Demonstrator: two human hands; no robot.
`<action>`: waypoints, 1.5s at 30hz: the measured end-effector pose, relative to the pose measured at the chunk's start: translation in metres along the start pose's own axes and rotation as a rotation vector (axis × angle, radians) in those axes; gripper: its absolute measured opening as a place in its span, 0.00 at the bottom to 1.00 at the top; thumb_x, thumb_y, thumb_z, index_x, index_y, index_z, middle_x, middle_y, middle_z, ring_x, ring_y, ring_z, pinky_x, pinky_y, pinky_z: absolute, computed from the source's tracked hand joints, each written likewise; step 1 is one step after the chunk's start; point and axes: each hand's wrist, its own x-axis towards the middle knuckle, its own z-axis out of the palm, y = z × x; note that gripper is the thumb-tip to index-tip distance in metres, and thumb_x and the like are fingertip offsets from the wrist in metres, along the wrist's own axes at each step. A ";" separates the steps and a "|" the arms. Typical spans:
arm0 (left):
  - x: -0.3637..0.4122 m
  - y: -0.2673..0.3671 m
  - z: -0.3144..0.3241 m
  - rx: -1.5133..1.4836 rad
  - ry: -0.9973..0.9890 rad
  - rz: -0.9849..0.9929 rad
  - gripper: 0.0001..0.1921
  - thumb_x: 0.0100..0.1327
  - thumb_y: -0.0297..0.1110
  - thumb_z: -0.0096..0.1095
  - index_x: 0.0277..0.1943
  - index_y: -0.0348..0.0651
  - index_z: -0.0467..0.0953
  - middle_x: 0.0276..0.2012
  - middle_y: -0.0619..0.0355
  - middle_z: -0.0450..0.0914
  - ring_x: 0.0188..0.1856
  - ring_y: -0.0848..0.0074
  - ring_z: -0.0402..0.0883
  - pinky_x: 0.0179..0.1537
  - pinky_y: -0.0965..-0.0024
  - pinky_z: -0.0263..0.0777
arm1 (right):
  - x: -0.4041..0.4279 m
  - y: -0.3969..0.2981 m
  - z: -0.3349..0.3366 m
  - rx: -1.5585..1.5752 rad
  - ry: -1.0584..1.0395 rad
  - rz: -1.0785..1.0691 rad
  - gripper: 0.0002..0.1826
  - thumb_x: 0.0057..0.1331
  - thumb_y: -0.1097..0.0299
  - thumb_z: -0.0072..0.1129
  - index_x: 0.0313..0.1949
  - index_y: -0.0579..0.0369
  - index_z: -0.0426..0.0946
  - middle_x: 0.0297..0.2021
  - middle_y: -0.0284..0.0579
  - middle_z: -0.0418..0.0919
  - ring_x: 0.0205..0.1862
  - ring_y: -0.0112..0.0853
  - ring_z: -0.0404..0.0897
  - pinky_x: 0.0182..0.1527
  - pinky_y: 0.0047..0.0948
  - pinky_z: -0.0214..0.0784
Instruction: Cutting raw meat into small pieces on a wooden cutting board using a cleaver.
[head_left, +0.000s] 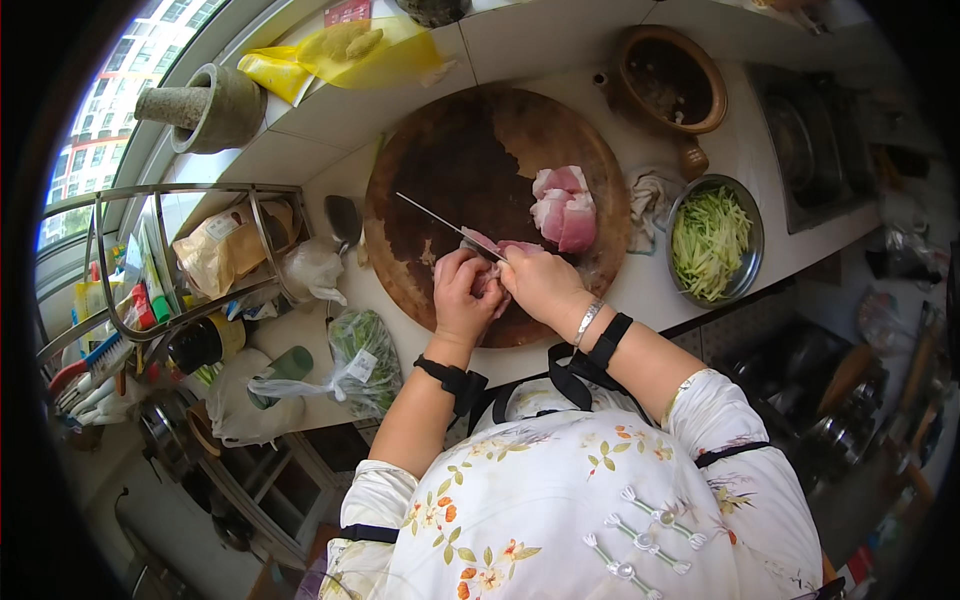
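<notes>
My right hand (541, 281) grips the handle of a kitchen knife (442, 219), whose thin blade edge points to the upper left over a round wooden chopping board (450, 142). Under and beside the blade lies a piece of raw meat (521, 246), partly hidden by both hands. My left hand (466, 289) presses on this meat with curled fingers, close to the knife. On the right part of the board rests a larger chunk of pink raw meat (564, 210) with pale fat, apart from my hands.
Right of the board stand a metal bowl of shredded green vegetable (712, 244), a crumpled cloth (651, 206) and a brown clay pot (709, 124). A sink (799, 150) lies beyond. To the left are bagged greens (365, 352), a wire rack (259, 236) and a stone mortar (240, 112).
</notes>
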 end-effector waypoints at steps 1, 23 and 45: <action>-0.001 -0.001 -0.002 -0.011 0.003 -0.006 0.14 0.48 0.26 0.72 0.40 0.41 0.81 0.47 0.50 0.81 0.51 0.53 0.78 0.53 0.55 0.75 | -0.008 0.010 -0.007 0.035 -0.022 0.024 0.14 0.74 0.55 0.52 0.42 0.52 0.77 0.29 0.58 0.85 0.35 0.58 0.86 0.40 0.57 0.80; -0.016 0.007 -0.019 0.056 -0.052 0.042 0.19 0.50 0.24 0.72 0.48 0.42 0.81 0.52 0.51 0.80 0.54 0.52 0.77 0.56 0.55 0.75 | -0.116 0.031 -0.025 -0.175 -0.002 0.030 0.12 0.74 0.57 0.53 0.39 0.51 0.74 0.25 0.56 0.84 0.30 0.58 0.85 0.34 0.58 0.78; -0.017 0.010 -0.012 0.004 0.006 0.151 0.15 0.48 0.24 0.73 0.41 0.43 0.82 0.47 0.52 0.79 0.52 0.51 0.77 0.54 0.54 0.74 | -0.122 -0.019 -0.042 -0.309 0.122 -0.044 0.10 0.71 0.59 0.58 0.35 0.49 0.73 0.19 0.47 0.81 0.23 0.49 0.84 0.28 0.48 0.77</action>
